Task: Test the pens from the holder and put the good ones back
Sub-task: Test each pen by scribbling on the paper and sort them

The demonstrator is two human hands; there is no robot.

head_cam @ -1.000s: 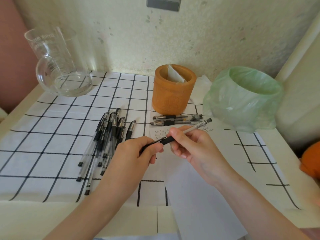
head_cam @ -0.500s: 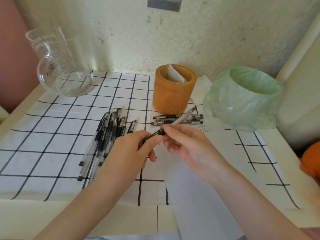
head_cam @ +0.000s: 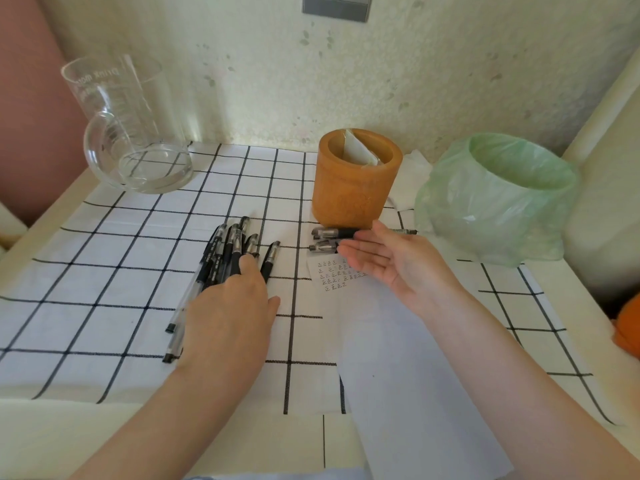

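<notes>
On the cream tabletop point(head_cam: 52, 441), over a white cloth with a black grid point(head_cam: 104, 271), the left hand point(head_cam: 232, 313) lies palm down on a loose pile of black-gripped clear gel pens point(head_cam: 221, 251). Its fingers point(head_cam: 249, 264) reach forward onto the barrels and its thumb is spread apart on the cloth, so it grips nothing. The right hand point(head_cam: 398, 261) hovers with its palm turned up and fingers straight, holding nothing. It is above the upper corner of a white sheet of paper point(head_cam: 398, 375), where rows of small test marks point(head_cam: 330, 277) are written. Two more black pens point(head_cam: 329, 233) lie side by side just beyond its fingertips, partly hidden by the hand. Right behind them stands the round orange-brown wooden holder point(head_cam: 353, 192), upright, with only a folded white slip point(head_cam: 356, 150) inside. A bin lined with a pale green plastic bag point(head_cam: 502, 202) sits to the holder's right, and a clear glass pitcher point(head_cam: 128, 133) stands at the far left.
</notes>
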